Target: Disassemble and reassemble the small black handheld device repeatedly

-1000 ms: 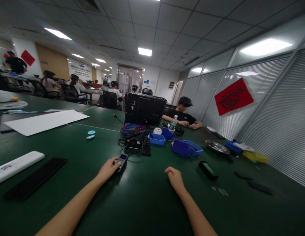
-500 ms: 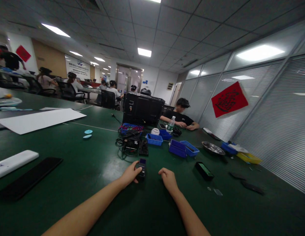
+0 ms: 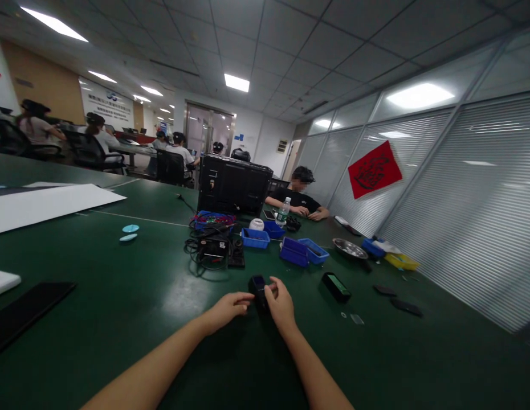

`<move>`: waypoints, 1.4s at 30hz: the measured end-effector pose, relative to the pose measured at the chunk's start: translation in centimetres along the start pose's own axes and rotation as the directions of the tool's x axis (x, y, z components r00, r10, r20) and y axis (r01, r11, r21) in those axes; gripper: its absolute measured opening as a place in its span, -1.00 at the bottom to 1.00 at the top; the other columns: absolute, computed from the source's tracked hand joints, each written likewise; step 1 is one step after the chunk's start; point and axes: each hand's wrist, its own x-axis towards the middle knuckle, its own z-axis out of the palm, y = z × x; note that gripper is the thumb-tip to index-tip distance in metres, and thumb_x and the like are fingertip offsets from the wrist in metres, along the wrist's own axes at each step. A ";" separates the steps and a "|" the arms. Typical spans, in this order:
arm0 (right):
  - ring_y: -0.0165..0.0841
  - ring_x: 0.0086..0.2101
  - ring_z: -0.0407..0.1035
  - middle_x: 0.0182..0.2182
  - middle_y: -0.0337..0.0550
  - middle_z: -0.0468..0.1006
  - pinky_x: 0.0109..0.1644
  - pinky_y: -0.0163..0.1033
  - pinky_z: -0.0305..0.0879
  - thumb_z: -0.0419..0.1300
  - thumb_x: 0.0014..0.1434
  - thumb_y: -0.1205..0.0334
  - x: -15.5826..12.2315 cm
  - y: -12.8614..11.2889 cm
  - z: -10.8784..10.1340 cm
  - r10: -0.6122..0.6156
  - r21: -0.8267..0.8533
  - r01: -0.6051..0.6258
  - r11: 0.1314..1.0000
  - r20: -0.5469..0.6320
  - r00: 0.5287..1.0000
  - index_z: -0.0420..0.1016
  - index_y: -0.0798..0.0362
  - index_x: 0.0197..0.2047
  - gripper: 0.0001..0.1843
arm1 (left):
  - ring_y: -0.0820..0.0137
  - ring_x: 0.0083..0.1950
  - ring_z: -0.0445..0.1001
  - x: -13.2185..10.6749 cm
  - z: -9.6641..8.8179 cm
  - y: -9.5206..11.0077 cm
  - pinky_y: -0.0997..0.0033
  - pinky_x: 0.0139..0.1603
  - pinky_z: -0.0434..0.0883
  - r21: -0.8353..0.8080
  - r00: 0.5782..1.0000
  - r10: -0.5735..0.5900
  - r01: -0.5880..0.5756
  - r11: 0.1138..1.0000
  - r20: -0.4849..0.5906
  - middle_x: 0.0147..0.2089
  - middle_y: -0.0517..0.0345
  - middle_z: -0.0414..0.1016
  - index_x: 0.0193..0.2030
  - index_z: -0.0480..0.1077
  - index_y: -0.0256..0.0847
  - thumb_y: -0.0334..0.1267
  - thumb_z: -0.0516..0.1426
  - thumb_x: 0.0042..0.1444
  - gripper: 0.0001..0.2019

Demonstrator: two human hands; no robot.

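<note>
A small black handheld device (image 3: pixel 259 285) with a little dark screen at its far end is in front of me, on or just above the green table. My right hand (image 3: pixel 282 302) grips its right side, thumb on the near face and fingers around the edge. On the left, my left hand (image 3: pixel 227 310) has its fingers stretched toward the device. The index fingertip is at the device's left edge; I cannot tell whether it touches. Farther right lies a black box-shaped device (image 3: pixel 335 286) with a green face, apart from both hands.
Beyond the device lie a black unit with tangled cables (image 3: pixel 212 247) and several blue trays (image 3: pixel 255 238). A large black case (image 3: pixel 233 185) stands behind them. A metal bowl (image 3: pixel 349 249) and flat black pieces (image 3: pixel 406 307) are to the right. Across the table sits a person (image 3: pixel 297 199).
The small device has passed from my left hand to my right. My left hand has let go, its fingers now straighter. The view has turned slightly right.
</note>
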 end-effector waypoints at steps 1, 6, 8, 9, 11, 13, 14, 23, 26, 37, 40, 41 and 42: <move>-0.32 -0.30 0.34 -0.22 -0.09 0.42 -0.23 -0.27 0.23 0.00 0.03 0.07 -0.2 -0.3 0.0 -0.004 -0.043 0.006 0.999 0.032 0.999 0.24 0.09 0.05 -0.48 | 0.26 0.04 0.30 -0.1 -0.1 0.2 0.27 -0.01 0.30 -0.043 1.000 -0.004 0.004 0.999 -0.016 -0.02 0.00 0.39 -0.04 0.36 -0.25 -0.33 0.14 -0.12 -0.59; -0.24 -0.08 0.24 -0.04 -0.09 0.30 -0.16 -0.26 0.18 0.12 -0.05 0.13 -1.0 -1.3 0.4 -0.004 -0.303 0.066 0.951 0.201 0.980 0.03 -0.08 0.19 -0.29 | 0.35 -0.10 0.39 -0.1 -0.5 0.6 0.29 -0.09 0.36 -0.231 0.994 -0.037 0.014 0.973 -0.098 -0.06 -0.07 0.39 -0.10 0.35 -0.28 -0.28 0.16 -0.09 -0.65; -0.22 -0.08 0.23 -0.06 -0.06 0.32 -0.16 -0.23 0.18 0.08 -0.02 0.16 -0.7 -1.0 0.2 0.044 -0.374 0.037 0.927 0.207 0.977 0.00 -0.07 0.20 -0.32 | 0.38 -0.15 0.40 -0.1 -0.5 0.6 0.31 -0.11 0.36 -0.259 0.994 -0.047 0.021 0.966 -0.098 -0.11 -0.05 0.40 -0.11 0.35 -0.28 -0.26 0.16 -0.08 -0.66; -0.21 -0.09 0.23 -0.07 -0.04 0.32 -0.17 -0.21 0.18 0.06 0.00 0.15 -0.5 -0.7 0.0 0.073 -0.405 0.011 0.914 0.193 0.978 -0.01 -0.05 0.20 -0.33 | 0.39 -0.17 0.41 -0.2 -0.5 0.7 0.32 -0.12 0.36 -0.267 0.994 -0.051 0.024 0.963 -0.095 -0.13 -0.04 0.40 -0.12 0.35 -0.29 -0.25 0.16 -0.07 -0.67; -0.19 -0.10 0.24 -0.08 0.00 0.31 -0.19 -0.20 0.18 0.03 0.03 0.14 0.1 -0.1 -0.6 0.122 -0.457 -0.039 0.889 0.154 0.981 -0.04 -0.01 0.21 -0.33 | 0.41 -0.19 0.41 -0.3 -0.5 0.8 0.34 -0.14 0.37 -0.274 0.994 -0.057 0.030 0.961 -0.089 -0.16 -0.03 0.40 -0.13 0.34 -0.30 -0.25 0.17 -0.07 -0.67; -0.19 -0.13 0.26 -0.10 0.02 0.30 -0.23 -0.20 0.19 0.02 0.04 0.13 0.5 0.5 -1.3 0.163 -0.496 -0.085 0.864 0.116 0.980 -0.07 0.02 0.22 -0.33 | 0.42 -0.20 0.41 -0.4 -0.5 1.0 0.36 -0.15 0.37 -0.276 0.995 -0.060 0.035 0.960 -0.085 -0.17 -0.01 0.40 -0.13 0.34 -0.30 -0.24 0.17 -0.07 -0.67; -0.19 -0.15 0.27 -0.10 0.04 0.30 -0.24 -0.19 0.20 0.01 0.05 0.13 0.6 0.7 -1.5 0.175 -0.509 -0.099 0.855 0.103 0.979 -0.07 0.03 0.22 -0.33 | 0.42 -0.21 0.41 -0.4 -0.5 1.0 0.36 -0.15 0.37 -0.278 0.995 -0.062 0.036 0.960 -0.083 -0.18 -0.01 0.40 -0.13 0.34 -0.30 -0.24 0.17 -0.07 -0.67; -0.16 -0.17 0.30 -0.09 0.07 0.23 -0.27 -0.15 0.22 0.00 0.08 0.07 1.0 1.4 -1.9 0.197 -0.529 -0.126 0.839 0.080 0.977 -0.09 0.01 0.22 -0.34 | 0.44 -0.22 0.41 -0.5 -0.4 1.0 0.38 -0.16 0.37 -0.281 0.993 -0.060 0.031 0.959 -0.097 -0.20 0.02 0.41 -0.15 0.34 -0.30 -0.24 0.17 -0.05 -0.69; -0.17 -0.20 0.32 -0.09 0.06 0.23 -0.30 -0.17 0.23 -0.03 0.09 0.02 1.6 2.1 -2.6 0.237 -0.493 -0.183 0.850 0.050 0.970 -0.08 0.00 0.22 -0.35 | 0.44 -0.23 0.41 -0.6 -0.4 1.2 0.36 -0.15 0.37 -0.271 0.993 -0.064 0.035 0.962 -0.097 -0.21 0.02 0.41 -0.15 0.35 -0.30 -0.23 0.17 -0.06 -0.69; -0.16 -0.05 0.22 0.01 0.06 0.24 -0.11 -0.16 0.21 -0.03 0.08 -0.06 1.7 1.2 -5.1 0.078 0.087 -0.055 0.995 -0.298 0.951 0.01 0.08 0.18 -0.34 | 0.44 -0.23 0.42 -0.5 -0.6 0.9 0.37 -0.14 0.37 -0.265 0.995 -0.049 0.025 0.964 -0.084 -0.19 0.00 0.41 -0.14 0.34 -0.30 -0.22 0.17 -0.06 -0.68; -0.26 -0.33 0.36 -0.22 -0.03 0.41 -0.42 -0.24 0.29 0.00 0.06 -0.09 1.4 0.9 -3.5 0.158 0.559 -0.107 0.822 -0.044 0.986 0.07 0.08 0.11 -0.38 | 0.44 -0.23 0.41 -0.5 -0.4 0.9 0.38 -0.16 0.38 -0.236 0.994 -0.044 0.019 0.972 -0.102 -0.16 -0.01 0.38 -0.10 0.31 -0.29 -0.25 0.17 -0.08 -0.64; -0.30 -0.44 0.36 -0.31 -0.07 0.43 -0.55 -0.28 0.25 0.00 0.06 -0.10 1.3 0.8 -2.7 0.167 0.674 -0.192 0.714 0.102 0.981 0.11 0.07 0.07 -0.42 | 0.44 -0.23 0.41 -0.4 -0.3 0.8 0.38 -0.18 0.39 -0.211 0.992 -0.032 0.006 0.977 -0.122 -0.12 -0.02 0.37 -0.07 0.29 -0.28 -0.26 0.16 -0.09 -0.61; -0.33 -0.51 0.34 -0.37 -0.10 0.44 -0.64 -0.32 0.19 0.00 0.06 -0.09 1.2 0.9 -2.0 0.145 0.738 -0.284 0.612 0.248 0.958 0.15 0.07 0.01 -0.46 | 0.45 -0.23 0.41 -0.4 -0.2 0.8 0.39 -0.20 0.39 -0.173 0.989 -0.013 -0.013 0.985 -0.147 -0.08 -0.03 0.34 -0.03 0.26 -0.26 -0.28 0.16 -0.10 -0.57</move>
